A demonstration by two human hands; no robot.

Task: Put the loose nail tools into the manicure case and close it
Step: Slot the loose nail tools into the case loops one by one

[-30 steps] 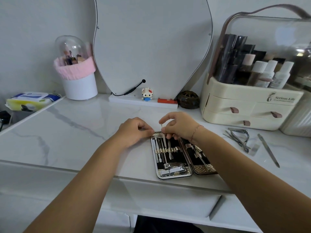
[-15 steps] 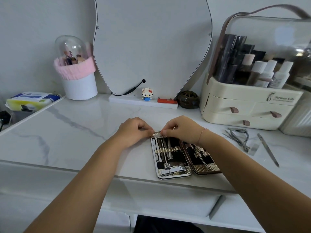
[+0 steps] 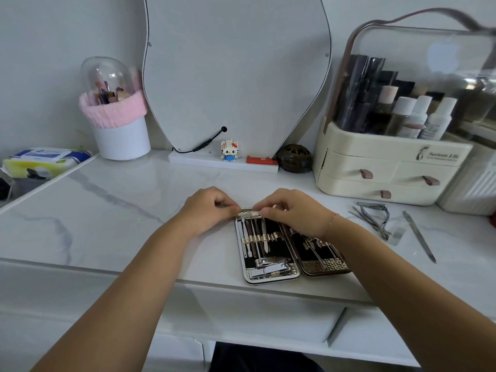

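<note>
White marble with grey streaks makes up the counter (image 3: pixel 112 210), and one manicure case (image 3: pixel 271 253) lies open on it near the front edge. The case has two halves. The left half holds about five thin metal tools under a gold strap, with two nail clippers (image 3: pixel 271 267) below them. The right half holds a few more tools, but an arm hides part of it, so I cannot count them.

Both hands sit at the far end of the case. The left hand (image 3: pixel 208 210) is curled, with its fingertips pinched together at the top left corner of the case. The right hand (image 3: pixel 292 210) is curled too, and its fingertips press on the tops of the thin tools. I cannot tell if either grip is really holding a tool or only touching.

Off to the right, well apart from the case, loose tools lie on the counter: one nail file (image 3: pixel 420 237) by itself, and one small pile of nippers and thin tools (image 3: pixel 374 218), too tangled to count.

Behind them stands one cream organizer (image 3: pixel 386 167) with three drawers and a clear lid. It says "Serious Life" on the front. Inside are three white bottles and some dark ones.

At the back stands one big curvy mirror (image 3: pixel 236 71), with one tiny cat toy (image 3: pixel 229 150) on its base. One white cup with a pink band (image 3: pixel 118 124) holds brushes. One pack of wipes (image 3: pixel 40 162) lies far left.
</note>
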